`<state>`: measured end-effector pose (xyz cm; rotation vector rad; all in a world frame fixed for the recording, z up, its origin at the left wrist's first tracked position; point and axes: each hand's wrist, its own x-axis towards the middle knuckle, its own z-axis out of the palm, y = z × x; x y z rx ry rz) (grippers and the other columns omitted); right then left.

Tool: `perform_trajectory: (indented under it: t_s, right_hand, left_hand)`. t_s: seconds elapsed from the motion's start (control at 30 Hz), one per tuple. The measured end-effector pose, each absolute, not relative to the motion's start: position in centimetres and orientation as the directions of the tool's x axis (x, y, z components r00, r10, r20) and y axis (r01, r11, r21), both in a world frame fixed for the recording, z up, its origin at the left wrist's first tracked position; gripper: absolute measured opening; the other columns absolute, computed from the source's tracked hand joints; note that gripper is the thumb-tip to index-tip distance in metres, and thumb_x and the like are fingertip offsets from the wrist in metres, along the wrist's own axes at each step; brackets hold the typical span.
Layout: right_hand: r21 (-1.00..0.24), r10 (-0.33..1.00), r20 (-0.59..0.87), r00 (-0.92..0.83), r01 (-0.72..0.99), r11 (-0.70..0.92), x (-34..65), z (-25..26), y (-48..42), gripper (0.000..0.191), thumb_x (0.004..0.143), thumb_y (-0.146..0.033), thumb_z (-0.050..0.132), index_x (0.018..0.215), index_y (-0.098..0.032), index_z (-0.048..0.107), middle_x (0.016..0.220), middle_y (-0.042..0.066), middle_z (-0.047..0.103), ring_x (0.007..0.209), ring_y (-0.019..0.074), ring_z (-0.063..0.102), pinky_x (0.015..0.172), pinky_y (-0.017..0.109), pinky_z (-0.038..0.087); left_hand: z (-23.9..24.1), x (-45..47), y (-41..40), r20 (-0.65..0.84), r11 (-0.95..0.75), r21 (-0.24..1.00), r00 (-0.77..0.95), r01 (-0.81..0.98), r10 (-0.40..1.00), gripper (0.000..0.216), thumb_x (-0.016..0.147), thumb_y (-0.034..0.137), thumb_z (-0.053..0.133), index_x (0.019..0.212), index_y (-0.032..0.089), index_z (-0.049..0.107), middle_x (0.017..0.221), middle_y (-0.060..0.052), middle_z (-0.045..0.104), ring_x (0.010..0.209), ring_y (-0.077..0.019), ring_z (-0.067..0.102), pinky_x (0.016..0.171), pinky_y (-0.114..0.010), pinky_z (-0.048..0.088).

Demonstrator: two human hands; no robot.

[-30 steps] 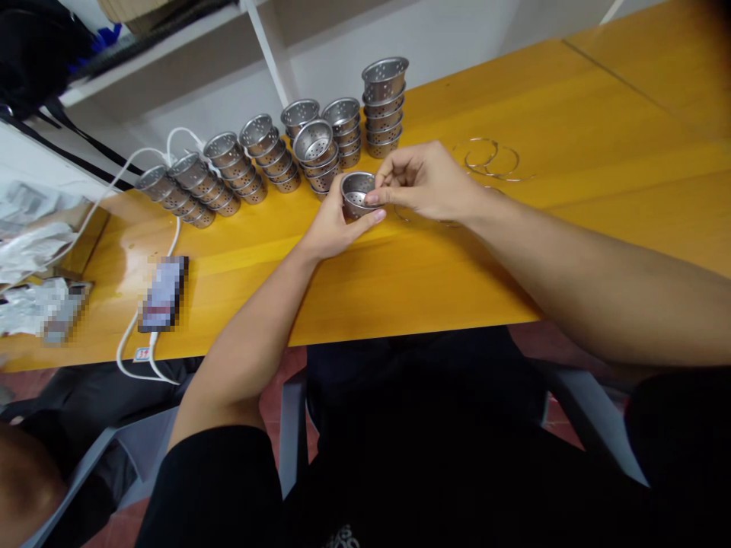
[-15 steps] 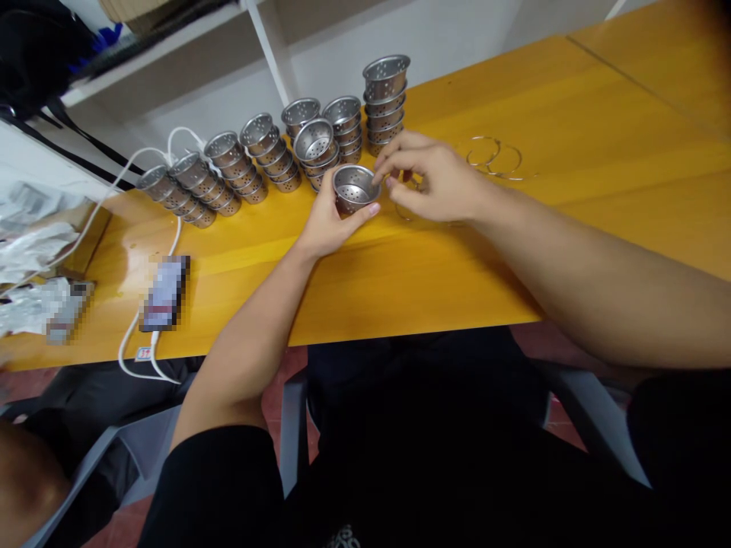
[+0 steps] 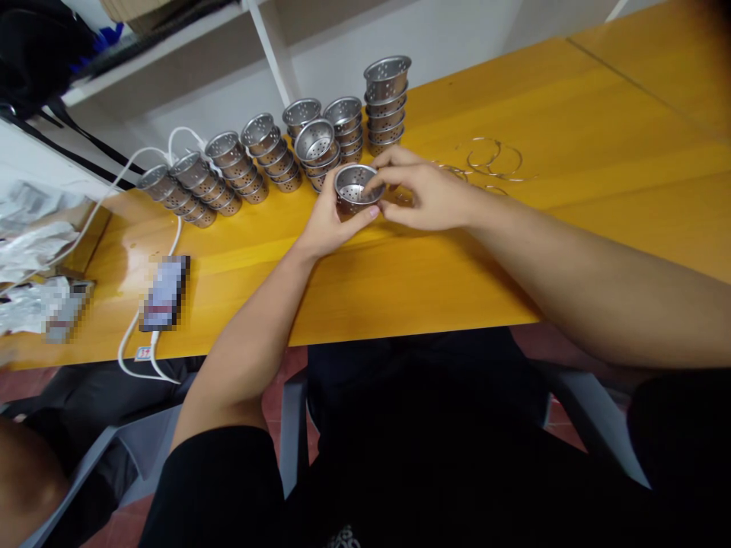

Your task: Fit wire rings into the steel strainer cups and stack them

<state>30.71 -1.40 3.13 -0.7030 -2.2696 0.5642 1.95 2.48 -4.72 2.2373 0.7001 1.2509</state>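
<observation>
My left hand (image 3: 330, 222) is closed around a perforated metal cup (image 3: 355, 199), thumb along the near side. The cup is tilted so that its holed bottom shows. From the right, my right hand (image 3: 414, 189) reaches to the same cup. Its index finger dips inside the rim and its thumb is by the outer wall, so the fingers close over the rim. Thin wire rings (image 3: 496, 158) lie on the table beyond and right of this hand, some partly hidden by it. Behind the cup stands a short stack of like cups (image 3: 317, 144).
Several more stacks of metal cups (image 3: 387, 103) stand in a slanting row along the back of the wooden table (image 3: 457, 281). A phone (image 3: 164, 293) with a white cable (image 3: 122, 346) lies at the left, near plastic bags (image 3: 34, 251). Another person's arm (image 3: 34, 472) shows lower left.
My right hand has shifted slightly, and its index finger has gone from the rim into the cup. More wire rings show behind it. My left hand keeps its hold.
</observation>
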Motion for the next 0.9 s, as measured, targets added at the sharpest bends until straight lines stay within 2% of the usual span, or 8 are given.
perform_trajectory:
  t_s: [0.13, 0.2, 0.27, 0.37, 0.5, 0.67, 0.8, 0.9]
  right_hand:
    - [-0.569, 0.647, 0.499, -0.576, 0.346, 0.746, 31.6, 3.0, -0.2, 0.040, 0.113, -0.067, 0.094, 0.128, -0.032, 0.084, 0.152, 0.015, 0.077, 0.141, 0.0439, 0.074, 0.131, 0.068, 0.066]
    - [-0.560, 0.689, 0.512, -0.513, 0.409, 0.720, 32.1, 2.4, 0.7, 0.041, 0.112, -0.068, 0.094, 0.124, -0.030, 0.084, 0.147, 0.016, 0.077, 0.132, 0.0423, 0.076, 0.126, 0.068, 0.069]
    - [-0.562, 0.741, 0.499, -0.449, 0.484, 0.671, 32.5, 1.7, 1.6, 0.039, 0.112, -0.065, 0.095, 0.123, -0.029, 0.085, 0.146, 0.016, 0.077, 0.126, 0.0408, 0.078, 0.124, 0.068, 0.070]
    - [-0.553, 0.798, 0.451, -0.400, 0.576, 0.602, 32.7, 0.8, 2.7, 0.033, 0.112, -0.057, 0.096, 0.124, -0.027, 0.087, 0.144, 0.017, 0.077, 0.127, 0.0425, 0.079, 0.128, 0.071, 0.069]
    - [-0.529, 0.832, 0.401, -0.384, 0.645, 0.552, 32.1, 0.1, 3.4, 0.030, 0.113, -0.051, 0.094, 0.132, -0.028, 0.088, 0.148, 0.019, 0.077, 0.143, 0.0499, 0.076, 0.136, 0.076, 0.063]
    - [-0.549, 0.872, 0.341, -0.351, 0.678, 0.488, 30.9, -0.4, 3.8, 0.030, 0.114, -0.054, 0.091, 0.138, -0.035, 0.091, 0.153, 0.018, 0.079, 0.154, 0.0548, 0.073, 0.141, 0.079, 0.058]
    - [-0.546, 0.878, 0.330, -0.346, 0.689, 0.477, 30.1, -0.9, 3.7, 0.027, 0.119, -0.051, 0.083, 0.140, -0.037, 0.091, 0.154, 0.016, 0.081, 0.161, 0.0523, 0.070, 0.145, 0.075, 0.055]
    - [-0.554, 0.868, 0.338, -0.363, 0.669, 0.495, 29.8, -0.8, 3.4, 0.037, 0.119, -0.051, 0.081, 0.151, -0.034, 0.089, 0.161, 0.016, 0.082, 0.159, 0.0516, 0.073, 0.145, 0.073, 0.057]
  left_hand:
    - [-3.3, 1.1, 1.8, 0.579, -0.691, 0.681, 0.400, 0.243, 0.710, 0.096, 0.106, 0.089, 0.094, 0.178, 0.038, 0.057, 0.166, -0.012, 0.074, 0.144, -0.0290, 0.086, 0.113, -0.040, 0.075]
    - [-2.1, 0.3, 1.8, 0.588, -0.660, 0.702, 0.304, 0.269, 0.749, 0.084, 0.102, 0.092, 0.096, 0.157, 0.033, 0.074, 0.146, -0.010, 0.080, 0.118, -0.0220, 0.085, 0.095, -0.033, 0.071]
    - [-0.8, -0.5, 2.2, 0.619, -0.638, 0.717, 0.165, 0.281, 0.768, 0.068, 0.106, 0.094, 0.089, 0.122, 0.028, 0.081, 0.111, -0.004, 0.078, 0.091, -0.0158, 0.074, 0.081, -0.030, 0.063]
    - [0.5, -1.9, 3.3, 0.663, -0.627, 0.725, -0.044, 0.286, 0.747, 0.071, 0.107, 0.096, 0.085, 0.094, 0.027, 0.072, 0.082, 0.003, 0.058, 0.074, -0.0147, 0.056, 0.072, -0.031, 0.052]
    - [0.7, -2.9, 4.6, 0.667, -0.615, 0.736, -0.146, 0.283, 0.731, 0.078, 0.102, 0.100, 0.086, 0.084, 0.028, 0.062, 0.076, 0.005, 0.046, 0.070, -0.0154, 0.042, 0.067, -0.033, 0.042]
    - [0.8, -1.7, 3.4, 0.666, -0.621, 0.728, -0.085, 0.290, 0.741, 0.084, 0.098, 0.103, 0.088, 0.078, 0.027, 0.056, 0.071, 0.006, 0.045, 0.066, -0.0141, 0.038, 0.063, -0.035, 0.034]
    - [1.3, 0.4, 1.1, 0.622, -0.628, 0.740, 0.111, 0.240, 0.775, 0.085, 0.105, 0.102, 0.083, 0.077, 0.026, 0.056, 0.068, 0.005, 0.050, 0.061, -0.0111, 0.040, 0.058, -0.034, 0.030]
    - [1.1, 1.5, -0.1, 0.564, -0.608, 0.770, 0.240, 0.194, 0.790, 0.085, 0.100, 0.104, 0.087, 0.080, 0.026, 0.062, 0.071, 0.004, 0.056, 0.062, -0.0103, 0.048, 0.058, -0.030, 0.034]
